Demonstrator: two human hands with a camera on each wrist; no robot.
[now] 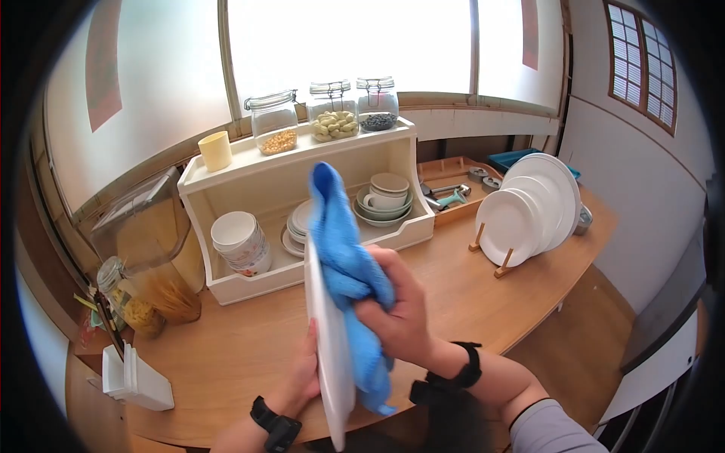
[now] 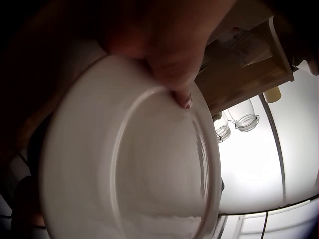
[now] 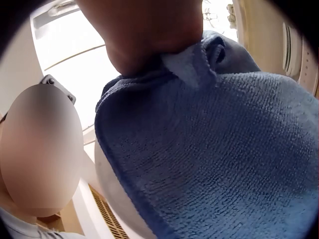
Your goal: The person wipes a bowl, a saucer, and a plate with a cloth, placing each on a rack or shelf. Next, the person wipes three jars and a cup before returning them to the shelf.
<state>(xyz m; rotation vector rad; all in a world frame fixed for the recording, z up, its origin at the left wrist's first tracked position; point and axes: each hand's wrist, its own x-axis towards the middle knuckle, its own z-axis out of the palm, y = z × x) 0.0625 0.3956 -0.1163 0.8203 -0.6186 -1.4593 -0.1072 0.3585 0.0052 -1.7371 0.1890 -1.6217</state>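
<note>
A large white plate [image 1: 332, 385] is held on edge over the front of the table, seen nearly side-on in the head view. My left hand [image 1: 300, 370] grips its rim from the left. In the left wrist view, the thumb lies over the raised rim of the plate [image 2: 154, 159]. A blue cloth [image 1: 340, 241] is bunched in my right hand [image 1: 402, 317], which holds it against the plate's right face. Cloth hangs below that hand, and a folded end sticks up above the plate. The right wrist view shows the spread cloth [image 3: 209, 144] covering much of the plate [image 3: 112, 184].
White plates [image 1: 506, 226] stand in a wooden rack at the right. Behind, a cream shelf [image 1: 321, 275] holds bowls, plates and a cup, with glass jars [image 1: 332, 121] on top. White containers [image 1: 140, 381] stand at the left, near pasta jars. A wooden tray [image 1: 445, 211] holds utensils.
</note>
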